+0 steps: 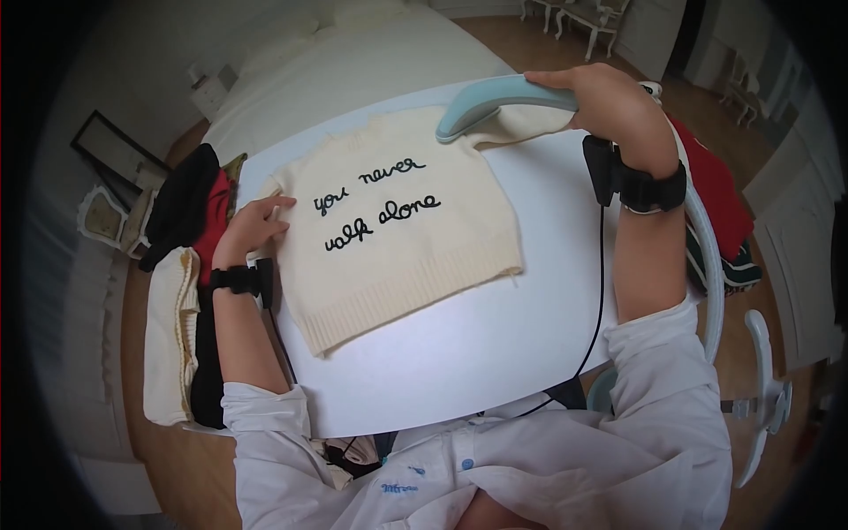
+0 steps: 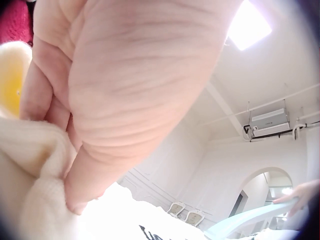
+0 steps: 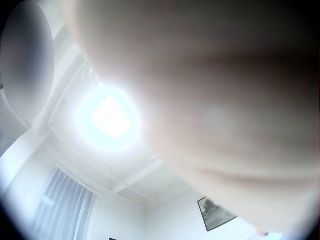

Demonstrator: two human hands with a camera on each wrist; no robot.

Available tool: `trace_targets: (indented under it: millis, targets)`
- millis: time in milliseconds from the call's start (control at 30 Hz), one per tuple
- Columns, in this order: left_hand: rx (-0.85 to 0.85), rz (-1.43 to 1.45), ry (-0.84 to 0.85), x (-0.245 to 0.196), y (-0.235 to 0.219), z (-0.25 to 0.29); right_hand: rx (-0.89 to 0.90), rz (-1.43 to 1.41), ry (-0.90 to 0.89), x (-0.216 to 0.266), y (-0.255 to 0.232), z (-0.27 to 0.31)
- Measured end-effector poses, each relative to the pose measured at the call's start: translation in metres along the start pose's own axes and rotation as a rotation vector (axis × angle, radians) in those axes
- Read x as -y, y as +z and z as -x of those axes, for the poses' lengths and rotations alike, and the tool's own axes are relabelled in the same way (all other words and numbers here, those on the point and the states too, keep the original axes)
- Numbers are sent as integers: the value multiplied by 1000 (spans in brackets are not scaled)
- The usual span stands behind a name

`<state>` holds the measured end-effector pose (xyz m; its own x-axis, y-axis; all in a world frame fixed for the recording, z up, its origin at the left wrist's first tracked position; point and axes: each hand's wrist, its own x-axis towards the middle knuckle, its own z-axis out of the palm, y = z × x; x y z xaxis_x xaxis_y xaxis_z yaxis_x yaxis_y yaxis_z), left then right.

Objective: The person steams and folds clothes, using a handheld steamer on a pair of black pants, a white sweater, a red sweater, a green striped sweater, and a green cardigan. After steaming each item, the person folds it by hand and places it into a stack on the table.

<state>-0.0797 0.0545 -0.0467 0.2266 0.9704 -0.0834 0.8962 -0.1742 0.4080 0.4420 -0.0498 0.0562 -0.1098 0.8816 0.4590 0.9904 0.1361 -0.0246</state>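
Head view shows a cream knitted sweater with black script lettering [image 1: 415,247] on a white flat tabletop [image 1: 556,247], its ribbed hem toward the person. The left hand [image 1: 250,231] pinches its left edge between thumb and fingers. The right hand [image 1: 621,108] grips a pale-blue curved tool [image 1: 496,91], whose free end points leftward over the sweater's right shoulder; whether they touch cannot be told.
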Motion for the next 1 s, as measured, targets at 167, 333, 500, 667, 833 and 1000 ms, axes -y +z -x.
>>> trace_targets:
  millis: [167,333,500,667,833,1000]
  targets:
    - [20,3,-66,-18,-2,8,32,29,-13,11,-18,6]
    - [21,-84,-66,-20,-1,5,259,-150,147,1,-38,6]
    - [-69,-131,-65,-9,5,0,77,-1,283,-33,-34,20]
    - [-126,-140,-49,-1,12,-7,22,81,425,-45,-41,30]
    - [-138,-134,-47,-9,10,-1,41,144,215,-62,-7,10]
    - [-146,-141,-107,-20,9,3,91,119,233,-49,23,-8]
